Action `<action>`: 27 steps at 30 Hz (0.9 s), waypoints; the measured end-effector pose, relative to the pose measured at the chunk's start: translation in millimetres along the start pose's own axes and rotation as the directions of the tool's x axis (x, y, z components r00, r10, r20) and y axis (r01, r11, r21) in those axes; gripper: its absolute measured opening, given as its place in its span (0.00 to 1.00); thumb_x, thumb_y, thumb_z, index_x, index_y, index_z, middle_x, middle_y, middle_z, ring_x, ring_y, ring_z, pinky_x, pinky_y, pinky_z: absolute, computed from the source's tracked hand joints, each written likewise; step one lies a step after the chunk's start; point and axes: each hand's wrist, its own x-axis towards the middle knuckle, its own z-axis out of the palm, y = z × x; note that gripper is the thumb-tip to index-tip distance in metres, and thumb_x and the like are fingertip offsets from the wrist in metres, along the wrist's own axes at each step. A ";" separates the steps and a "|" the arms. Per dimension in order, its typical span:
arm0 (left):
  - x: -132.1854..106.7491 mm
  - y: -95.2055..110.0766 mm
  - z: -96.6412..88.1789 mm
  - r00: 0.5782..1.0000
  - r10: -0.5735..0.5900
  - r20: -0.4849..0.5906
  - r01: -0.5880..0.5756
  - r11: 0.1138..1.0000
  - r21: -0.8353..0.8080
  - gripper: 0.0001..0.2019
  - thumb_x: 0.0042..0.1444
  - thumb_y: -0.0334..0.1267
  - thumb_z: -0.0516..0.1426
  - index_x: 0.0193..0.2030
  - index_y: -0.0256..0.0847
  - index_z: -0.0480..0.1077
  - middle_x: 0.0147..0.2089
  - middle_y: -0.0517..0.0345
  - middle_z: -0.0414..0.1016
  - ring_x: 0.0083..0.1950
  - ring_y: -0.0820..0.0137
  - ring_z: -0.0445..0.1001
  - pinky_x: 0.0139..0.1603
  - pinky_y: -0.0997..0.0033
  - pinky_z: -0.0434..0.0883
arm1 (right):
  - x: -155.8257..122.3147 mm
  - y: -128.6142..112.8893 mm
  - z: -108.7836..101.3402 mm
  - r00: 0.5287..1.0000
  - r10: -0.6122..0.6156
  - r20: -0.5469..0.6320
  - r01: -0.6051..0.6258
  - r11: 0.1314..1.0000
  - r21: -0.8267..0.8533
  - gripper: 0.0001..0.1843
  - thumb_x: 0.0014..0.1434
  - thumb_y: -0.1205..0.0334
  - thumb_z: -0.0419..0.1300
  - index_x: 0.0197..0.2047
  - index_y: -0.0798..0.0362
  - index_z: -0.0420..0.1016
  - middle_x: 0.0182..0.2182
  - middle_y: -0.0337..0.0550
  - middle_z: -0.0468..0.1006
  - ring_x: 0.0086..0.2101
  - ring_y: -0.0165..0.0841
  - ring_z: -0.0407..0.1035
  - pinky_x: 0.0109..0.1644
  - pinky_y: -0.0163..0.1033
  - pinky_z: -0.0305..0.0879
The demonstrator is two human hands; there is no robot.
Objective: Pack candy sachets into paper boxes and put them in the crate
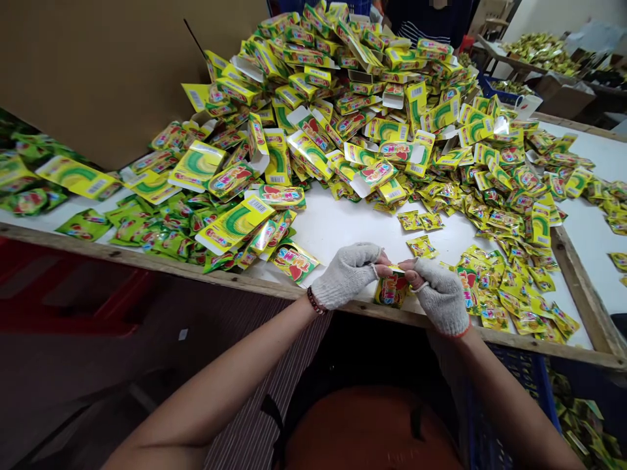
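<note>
Both my hands wear white knit fingerless gloves and meet at the table's front edge. My left hand (347,274) and my right hand (439,294) pinch the top of one small yellow box (392,289) printed with red fruit, which hangs upright between them. A heap of small yellow sachets (509,281) lies just right of my right hand. Flat and folded yellow-green boxes (323,111) are piled high across the far half of the table. A flat box (294,261) lies just left of my left hand.
The white table (343,225) has a wooden rim along its front. Green sachets (147,228) lie at the left. A brown board (108,65) leans at the back left. Another person (426,19) stands at the far side. A blue crate (519,385) sits below right.
</note>
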 end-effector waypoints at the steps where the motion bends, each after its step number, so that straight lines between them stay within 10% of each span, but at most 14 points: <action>1: 0.5 2.7 -1.1 1.000 -0.002 0.013 0.002 1.000 0.025 0.08 0.56 0.40 0.60 0.32 0.37 0.75 0.34 0.56 0.77 0.39 0.68 0.73 0.43 0.69 0.71 | 1.0 -1.9 -2.1 1.000 0.010 0.008 -0.010 1.000 0.006 0.12 0.66 0.57 0.56 0.38 0.50 0.81 0.34 0.42 0.82 0.34 0.34 0.75 0.38 0.37 0.71; 12: 6.3 15.6 -14.9 0.991 -0.049 0.127 0.030 0.988 0.149 0.08 0.57 0.38 0.58 0.32 0.37 0.76 0.30 0.59 0.75 0.32 0.73 0.70 0.35 0.73 0.67 | 14.2 -14.1 -10.5 0.985 0.155 0.073 -0.158 0.987 0.031 0.09 0.60 0.59 0.61 0.31 0.51 0.81 0.27 0.39 0.81 0.29 0.33 0.74 0.33 0.36 0.70; 20: -16.1 7.7 -13.0 0.952 0.238 0.190 -0.273 0.945 0.180 0.10 0.64 0.39 0.56 0.35 0.39 0.76 0.36 0.53 0.77 0.39 0.70 0.76 0.42 0.72 0.72 | -9.2 8.5 -21.1 0.950 -0.228 0.212 0.243 0.969 -0.047 0.21 0.60 0.70 0.55 0.53 0.46 0.80 0.45 0.46 0.84 0.42 0.36 0.79 0.42 0.40 0.77; 27: -31.6 -2.1 -17.0 0.802 0.495 0.333 -0.595 0.618 0.514 0.12 0.63 0.33 0.52 0.49 0.41 0.73 0.41 0.49 0.78 0.38 0.67 0.76 0.37 0.69 0.73 | -25.1 13.5 -19.4 0.889 -0.364 0.278 0.438 0.851 -0.288 0.28 0.59 0.72 0.55 0.61 0.47 0.72 0.54 0.53 0.79 0.45 0.38 0.79 0.46 0.44 0.78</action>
